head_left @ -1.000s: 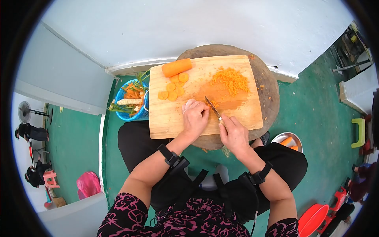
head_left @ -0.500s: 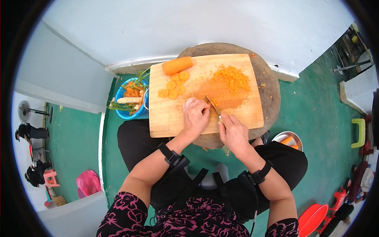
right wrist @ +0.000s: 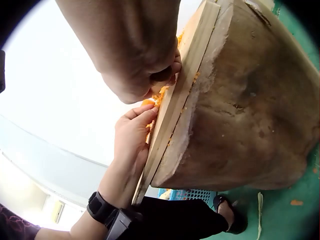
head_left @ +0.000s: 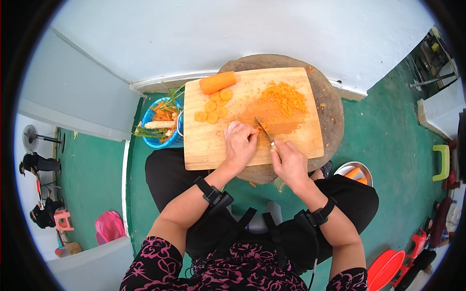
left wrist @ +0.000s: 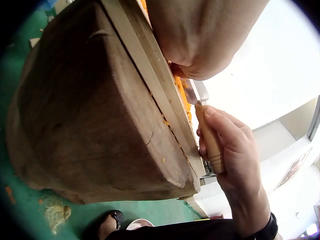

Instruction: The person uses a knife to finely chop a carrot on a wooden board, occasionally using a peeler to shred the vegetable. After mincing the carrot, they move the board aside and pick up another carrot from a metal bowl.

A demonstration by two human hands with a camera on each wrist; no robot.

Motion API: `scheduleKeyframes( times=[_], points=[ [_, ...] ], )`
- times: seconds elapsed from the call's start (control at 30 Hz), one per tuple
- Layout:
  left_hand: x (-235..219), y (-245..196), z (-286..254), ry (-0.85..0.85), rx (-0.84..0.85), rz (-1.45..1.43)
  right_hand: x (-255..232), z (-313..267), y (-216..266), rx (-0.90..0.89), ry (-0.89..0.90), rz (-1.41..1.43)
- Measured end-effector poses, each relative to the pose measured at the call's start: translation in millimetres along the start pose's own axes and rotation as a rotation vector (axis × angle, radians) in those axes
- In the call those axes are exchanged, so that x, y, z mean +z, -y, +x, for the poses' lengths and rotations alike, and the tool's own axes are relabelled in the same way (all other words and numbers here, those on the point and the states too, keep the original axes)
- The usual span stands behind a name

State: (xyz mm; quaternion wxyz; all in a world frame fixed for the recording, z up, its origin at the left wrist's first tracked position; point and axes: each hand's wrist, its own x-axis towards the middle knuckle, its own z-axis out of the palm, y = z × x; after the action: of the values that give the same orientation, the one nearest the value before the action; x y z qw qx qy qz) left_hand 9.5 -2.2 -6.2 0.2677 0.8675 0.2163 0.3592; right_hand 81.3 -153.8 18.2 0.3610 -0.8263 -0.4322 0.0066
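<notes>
My right hand grips a knife by its wooden handle, the blade angled up and left over the cutting board. Against the board, my left hand has its fingers bent, pinching a small piece of carrot close beside the blade. Finely chopped carrot is heaped on the board's upper right, and a few bits lie by the knife. Several carrot slices and a thick peeled carrot chunk lie at the upper left.
The board rests on a round wooden stump near a white wall. To the left stands a blue basket of peelings and greens. A metal bowl with carrots sits on the green floor at right; a red basin is farther off.
The knife and my right hand have shifted slightly to the right, the blade moving a little away from the left fingertips. The left hand stays in place.
</notes>
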Motion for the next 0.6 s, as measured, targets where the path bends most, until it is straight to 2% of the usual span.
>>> scheduleKeyframes(
  times=[0.37, 0.43, 0.5, 0.53, 0.57, 0.6],
  points=[
    [0, 0, 0, -0.004, 0.033, 0.025, -7, 5, -3, -0.001, -0.029, -0.017],
    [0, 0, 0, -0.018, 0.054, 0.025, -1, 4, -3, -0.048, -0.058, -0.023],
    [6, 15, -3, -0.039, 0.109, -0.007, 9, 5, -5, -0.069, -0.06, -0.016],
    [6, 21, -3, -0.069, 0.157, 0.003, 16, 4, -9, -0.048, -0.052, -0.041],
    [4, 24, -3, -0.071, 0.178, -0.02, 32, 1, -19, -0.139, -0.04, -0.171],
    [0, 21, -3, -0.042, 0.135, -0.045, 26, 1, -8, -0.114, -0.015, -0.185]
  ],
)
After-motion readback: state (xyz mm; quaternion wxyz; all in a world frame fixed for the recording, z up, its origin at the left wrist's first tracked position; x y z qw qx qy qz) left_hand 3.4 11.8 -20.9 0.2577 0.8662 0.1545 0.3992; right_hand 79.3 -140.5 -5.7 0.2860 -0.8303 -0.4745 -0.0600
